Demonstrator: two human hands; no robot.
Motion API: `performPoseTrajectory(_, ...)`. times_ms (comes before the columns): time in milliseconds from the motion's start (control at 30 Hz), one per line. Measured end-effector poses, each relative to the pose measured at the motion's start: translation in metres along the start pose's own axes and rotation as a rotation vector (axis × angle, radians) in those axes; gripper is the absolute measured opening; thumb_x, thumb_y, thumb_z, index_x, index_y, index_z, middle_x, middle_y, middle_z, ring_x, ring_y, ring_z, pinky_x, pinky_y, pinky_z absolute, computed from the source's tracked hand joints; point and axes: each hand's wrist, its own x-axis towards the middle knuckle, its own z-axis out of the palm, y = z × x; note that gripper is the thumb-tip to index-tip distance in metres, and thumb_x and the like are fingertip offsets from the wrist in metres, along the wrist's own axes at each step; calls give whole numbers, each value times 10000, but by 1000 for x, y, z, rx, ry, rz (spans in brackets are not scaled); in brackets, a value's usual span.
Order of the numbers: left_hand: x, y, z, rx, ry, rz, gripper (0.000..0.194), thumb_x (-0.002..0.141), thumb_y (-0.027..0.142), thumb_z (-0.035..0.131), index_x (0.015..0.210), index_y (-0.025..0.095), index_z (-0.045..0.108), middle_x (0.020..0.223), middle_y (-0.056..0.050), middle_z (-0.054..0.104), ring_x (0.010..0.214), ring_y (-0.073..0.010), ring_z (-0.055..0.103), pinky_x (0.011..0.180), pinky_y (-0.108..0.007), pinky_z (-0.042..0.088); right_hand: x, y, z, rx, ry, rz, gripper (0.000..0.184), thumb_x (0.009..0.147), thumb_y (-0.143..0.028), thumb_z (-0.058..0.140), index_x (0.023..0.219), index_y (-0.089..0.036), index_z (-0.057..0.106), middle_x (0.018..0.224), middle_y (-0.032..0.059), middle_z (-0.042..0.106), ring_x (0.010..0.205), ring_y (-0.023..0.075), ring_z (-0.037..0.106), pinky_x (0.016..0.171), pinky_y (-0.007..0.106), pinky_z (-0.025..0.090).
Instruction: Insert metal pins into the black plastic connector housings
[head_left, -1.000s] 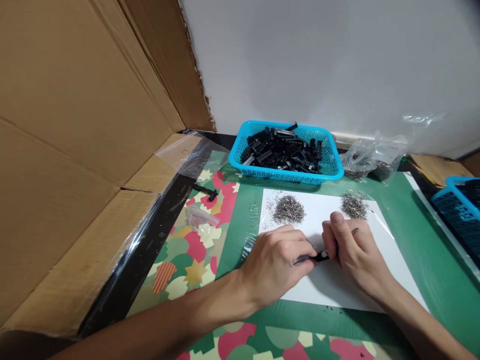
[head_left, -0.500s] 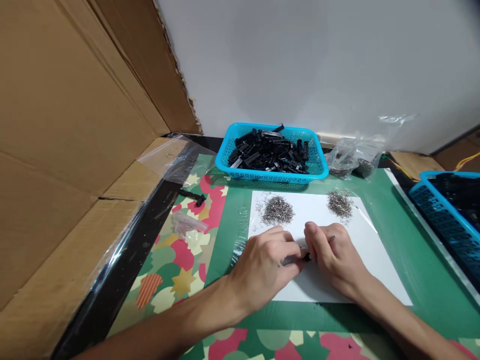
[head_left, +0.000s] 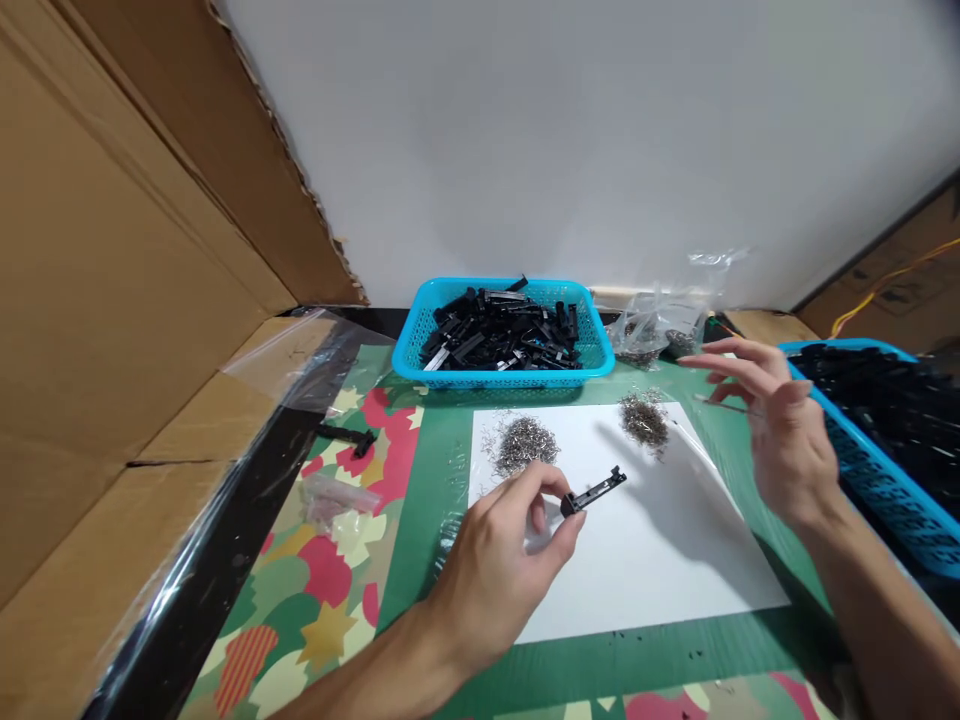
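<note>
My left hand [head_left: 510, 560] pinches one end of a narrow black plastic part [head_left: 596, 492] between thumb and fingers, above a white sheet [head_left: 645, 560]. The part's free end points up and to the right. Off to the right, my right hand [head_left: 787, 430] is raised beside the sheet, its index and middle fingers stretched out. A thin, light metal tool [head_left: 726, 405] sticks out from under those fingers; its other end is hidden in the hand. Two piles of tiny metal pieces lie on the sheet: a left pile [head_left: 526, 445] and a right pile [head_left: 643, 420].
A blue basket [head_left: 502, 378] of black plastic parts stands at the back. Another blue basket [head_left: 892, 490] with black parts is at the right. Plastic bags [head_left: 656, 320] of small pieces sit by the wall. One black part [head_left: 349, 437] lies left; cardboard [head_left: 112, 250] rises beside it.
The hands have parted. My right hand has moved up and right with the thin tool, while my left hand keeps the black part, now in plain sight. The view has shifted right.
</note>
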Motion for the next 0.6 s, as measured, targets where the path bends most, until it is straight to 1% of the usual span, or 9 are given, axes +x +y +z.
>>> performPoseTrajectory(33, 0, -1, 0, -13, 0, -15, 133, 977, 322, 687, 1066, 227, 659, 801, 20, 637, 696, -141, 566, 659, -256, 437, 2, 6, -7, -7, 28, -18, 656, 1063, -705, 322, 1095, -245, 789, 1290, 128, 632, 1045, 249, 636, 801, 375, 546)
performPoseTrajectory(67, 0, -2, 0, -23, 1, -24, 136, 980, 327, 683, 1072, 230, 656, 795, 24, 633, 685, -136, 561, 655, -252, 435, 3, 10, -11, 1, 24, -22, 611, 1074, -669, 352, 1050, -236, 782, 1253, 128, 641, 1057, 252, 635, 839, 385, 542)
performPoseTrajectory(100, 0, -3, -1, -28, 1, -29, 134, 981, 327, 682, 1073, 233, 657, 784, 28, 623, 677, -133, 557, 650, -248, 433, 2, 12, -14, 20, 1, -11, 568, 1083, -633, 379, 1010, -225, 767, 1180, 125, 656, 1017, 245, 641, 840, 382, 537)
performPoseTrajectory(167, 1, -5, -1, -32, -7, -30, 122, 976, 314, 687, 1066, 235, 664, 746, 38, 592, 659, -128, 547, 631, -239, 422, -3, 10, -16, 51, -101, 60, 514, 1095, -589, 395, 1006, -211, 732, 1000, 96, 658, 817, 198, 622, 735, 345, 518)
performPoseTrajectory(233, 2, -7, -1, -28, -34, -13, 101, 962, 275, 697, 1049, 232, 668, 716, 47, 564, 639, -122, 532, 609, -232, 409, -10, 5, -14, 19, -229, 175, 497, 1099, -584, 384, 1088, -208, 710, 866, 55, 626, 643, 154, 531, 599, 298, 454)
performPoseTrajectory(300, 1, -8, 0, -8, -59, 21, 92, 944, 204, 695, 1029, 230, 670, 711, 53, 553, 635, -116, 525, 609, -229, 407, -19, 1, -9, -99, -343, 280, 481, 1087, -591, 416, 1125, -209, 705, 817, 39, 620, 620, 149, 504, 558, 272, 408)
performPoseTrajectory(333, 1, -9, 0, 8, -68, 43, 109, 935, 166, 688, 1022, 230, 671, 716, 54, 551, 640, -114, 525, 616, -229, 408, -23, 1, -7, -177, -380, 316, 468, 1071, -597, 451, 1097, -209, 712, 811, 40, 630, 641, 156, 519, 567, 269, 406)
performPoseTrajectory(433, -1, -9, 2, 45, -68, 105, 174, 912, 95, 673, 1018, 232, 672, 731, 57, 543, 652, -109, 517, 628, -233, 407, -34, 6, -1, -369, -383, 386, 430, 1013, -605, 558, 943, -211, 716, 780, 34, 638, 667, 171, 549, 586, 274, 395)
performPoseTrajectory(600, -1, -7, 2, 49, -78, 150, 168, 906, 89, 683, 1002, 227, 670, 741, 59, 536, 651, -107, 516, 614, -241, 402, -45, 13, 4, -420, -322, 490, 369, 914, -576, 693, 871, -212, 736, 690, 8, 601, 616, 171, 564, 553, 280, 368)
